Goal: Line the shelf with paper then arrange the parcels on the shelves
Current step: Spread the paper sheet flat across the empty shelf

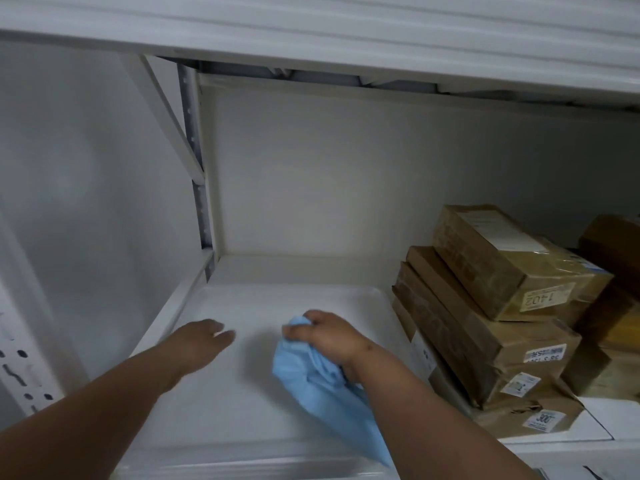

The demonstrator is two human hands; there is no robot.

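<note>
On the white shelf [263,403], right in the middle of the view, two hands are working. The right hand [329,336] is gripping a bunched-up blue cloth [311,382], with its fingers curled round the top of it, and the cloth is lying on the shelf and trailing back toward 5 o'clock. The left hand [204,336] is resting flat on the shelf at about 9 o'clock from the cloth, fingers straight and holding nothing.

It looks like the shelf is being wiped so it is ready for the paper. This is an early step, and I am guessing that. A thin white sheet with rounded corners may already be lying under the hands, but I cannot tell for sure.

Next, the cloth needs to go away and the lining must lie flat and smooth. Then the parcels can come over.

The brown parcels [491,306] are sitting in a leaning pile at 3 o'clock, just beside the wiped part. I am counting about five in the pile, with more at the far right edge that are hard to count. One cloth, two hands.
</note>
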